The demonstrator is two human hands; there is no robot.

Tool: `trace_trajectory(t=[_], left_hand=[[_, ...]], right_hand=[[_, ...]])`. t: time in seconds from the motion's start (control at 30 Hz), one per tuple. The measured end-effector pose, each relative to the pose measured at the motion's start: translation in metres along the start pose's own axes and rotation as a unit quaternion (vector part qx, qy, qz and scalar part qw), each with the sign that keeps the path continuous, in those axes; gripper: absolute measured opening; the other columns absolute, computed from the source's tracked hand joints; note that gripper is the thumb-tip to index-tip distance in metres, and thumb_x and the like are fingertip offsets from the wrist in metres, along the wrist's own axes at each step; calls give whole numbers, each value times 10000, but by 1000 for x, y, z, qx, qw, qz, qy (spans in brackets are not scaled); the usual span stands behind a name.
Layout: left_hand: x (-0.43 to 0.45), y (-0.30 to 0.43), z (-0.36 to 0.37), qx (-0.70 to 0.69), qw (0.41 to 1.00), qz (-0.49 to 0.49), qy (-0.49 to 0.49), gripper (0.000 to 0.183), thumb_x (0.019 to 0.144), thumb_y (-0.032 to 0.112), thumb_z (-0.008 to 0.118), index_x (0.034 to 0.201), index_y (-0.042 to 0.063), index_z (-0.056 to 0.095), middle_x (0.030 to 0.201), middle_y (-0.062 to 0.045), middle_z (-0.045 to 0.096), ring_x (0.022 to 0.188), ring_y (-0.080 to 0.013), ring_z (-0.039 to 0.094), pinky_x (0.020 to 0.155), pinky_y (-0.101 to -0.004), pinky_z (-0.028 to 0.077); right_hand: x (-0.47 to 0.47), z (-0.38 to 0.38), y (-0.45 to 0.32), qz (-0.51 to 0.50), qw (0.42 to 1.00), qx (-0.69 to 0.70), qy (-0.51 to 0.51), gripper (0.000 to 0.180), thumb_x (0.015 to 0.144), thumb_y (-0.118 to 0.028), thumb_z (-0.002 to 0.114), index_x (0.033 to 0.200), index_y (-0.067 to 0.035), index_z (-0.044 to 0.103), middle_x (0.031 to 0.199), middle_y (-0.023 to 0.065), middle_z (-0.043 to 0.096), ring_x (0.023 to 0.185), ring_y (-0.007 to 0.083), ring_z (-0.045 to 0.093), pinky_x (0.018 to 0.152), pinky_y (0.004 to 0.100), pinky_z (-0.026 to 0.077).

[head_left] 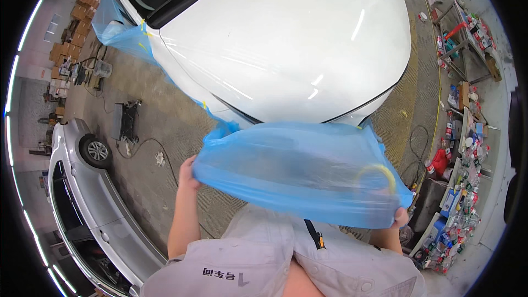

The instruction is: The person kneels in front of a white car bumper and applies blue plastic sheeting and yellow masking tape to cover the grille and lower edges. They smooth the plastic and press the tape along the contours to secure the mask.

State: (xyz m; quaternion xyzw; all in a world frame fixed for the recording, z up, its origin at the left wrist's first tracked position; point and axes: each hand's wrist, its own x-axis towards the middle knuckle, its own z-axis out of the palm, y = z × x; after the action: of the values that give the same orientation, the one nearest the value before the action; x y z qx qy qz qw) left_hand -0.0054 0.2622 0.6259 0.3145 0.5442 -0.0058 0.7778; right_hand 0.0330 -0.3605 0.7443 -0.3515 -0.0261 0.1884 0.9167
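Note:
A blue translucent masking film (288, 169) stretches between my two hands, in front of a white car's hood (288, 49). My left hand (190, 173) grips the film's left edge. At the lower right corner my right hand (400, 218) holds the film, partly hidden behind it. A yellow ring, seemingly a roll of masking tape (385, 175), shows blurred through the film near my right forearm. More film runs along the car's left side up to the mirror, fixed with small yellow tape pieces (143, 25).
A silver car (99, 210) stands at the left, near a wheeled cart (125, 121) and a hose on the floor. Cardboard boxes (78, 12) are stacked at the upper left. Along the right wall, metal racks (462, 41) and many paint bottles (466, 214) crowd the floor's edge.

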Motion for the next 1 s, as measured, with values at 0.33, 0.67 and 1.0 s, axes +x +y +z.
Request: trace_trajectory(t=[0.33, 0.67, 1.0], left_hand=[[-83, 208, 86, -12, 927, 364, -95, 496, 1057, 269, 615, 1464, -8, 554, 1423, -132, 635, 1301, -292, 603, 1140, -427, 455], [28, 368, 269, 121, 910, 397, 22, 232, 1008, 122, 671, 1223, 79, 749, 1074, -19, 670, 846, -97, 655, 635, -181, 585], [156, 361, 376, 83, 905, 414, 45, 215, 968, 63, 686, 1173, 0, 710, 1046, -142, 716, 822, -255, 730, 658, -291, 624]], right_hand=[[203, 34, -119, -124, 988, 49, 80, 402, 1080, -382, 507, 1219, -45, 678, 1185, 123, 723, 1099, 266, 689, 970, 456, 539], [479, -1, -214, -108, 968, -74, 215, 180, 1039, -233, 624, 964, -70, 631, 866, 97, 642, 714, 208, 583, 630, 344, 482], [555, -82, -182, -106, 890, -189, 402, 298, 1088, -301, 559, 1267, -67, 597, 1126, 104, 702, 946, 247, 704, 790, 409, 550]])
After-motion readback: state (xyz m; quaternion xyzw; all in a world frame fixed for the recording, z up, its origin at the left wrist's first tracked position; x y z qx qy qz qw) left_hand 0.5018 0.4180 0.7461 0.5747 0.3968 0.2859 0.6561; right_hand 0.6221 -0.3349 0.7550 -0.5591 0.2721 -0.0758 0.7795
